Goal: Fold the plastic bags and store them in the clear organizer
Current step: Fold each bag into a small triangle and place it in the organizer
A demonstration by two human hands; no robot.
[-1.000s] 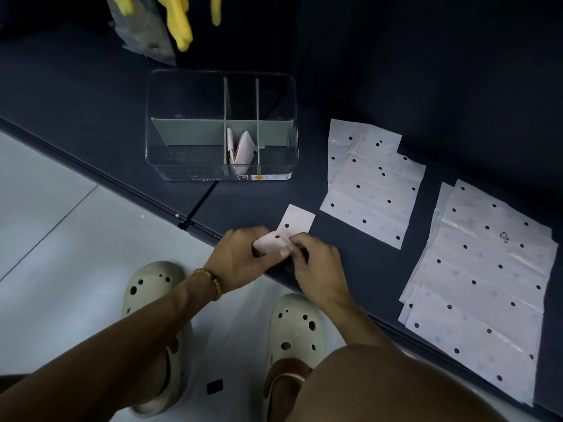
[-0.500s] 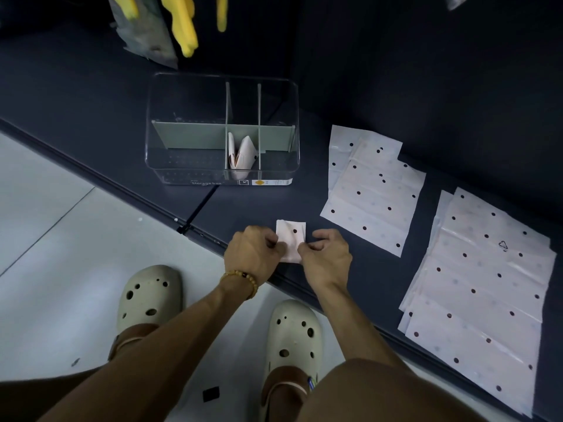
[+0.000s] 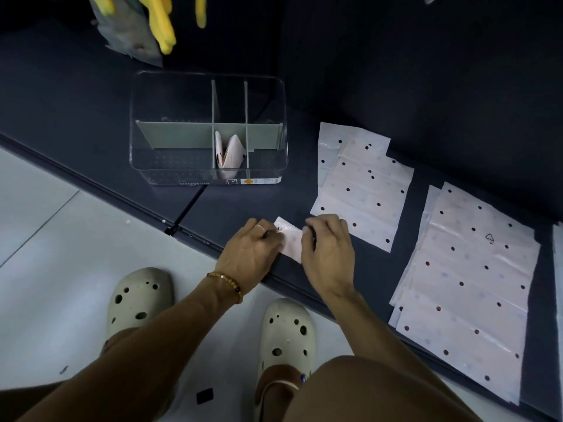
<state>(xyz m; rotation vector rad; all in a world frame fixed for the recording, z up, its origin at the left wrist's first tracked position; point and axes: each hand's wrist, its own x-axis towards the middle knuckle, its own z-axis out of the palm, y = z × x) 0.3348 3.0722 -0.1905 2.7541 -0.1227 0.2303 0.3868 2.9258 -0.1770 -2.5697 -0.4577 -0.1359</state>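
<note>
A small folded white plastic bag (image 3: 291,240) with dark dots lies on the dark mat near its front edge. My left hand (image 3: 254,251) presses on its left side and my right hand (image 3: 327,248) on its right side, fingers bent onto it. The clear organizer (image 3: 170,175) stands behind on the mat, with grey dividers. Folded bags (image 3: 230,153) stand in its narrow middle compartment. Flat dotted bags lie to the right: a smaller stack (image 3: 362,184) and a larger stack (image 3: 469,284).
The dark mat (image 3: 91,123) ends at an edge running diagonally in front of my hands, with pale floor below it. My two shoes (image 3: 138,300) stand on that floor. Yellow gloves (image 3: 161,22) hang at the top left. Another bag edge (image 3: 559,269) shows at far right.
The bag went from a rolled bundle with a flap sticking out to a small flat packet. Both hands moved forward onto the mat and spread to its two sides.
</note>
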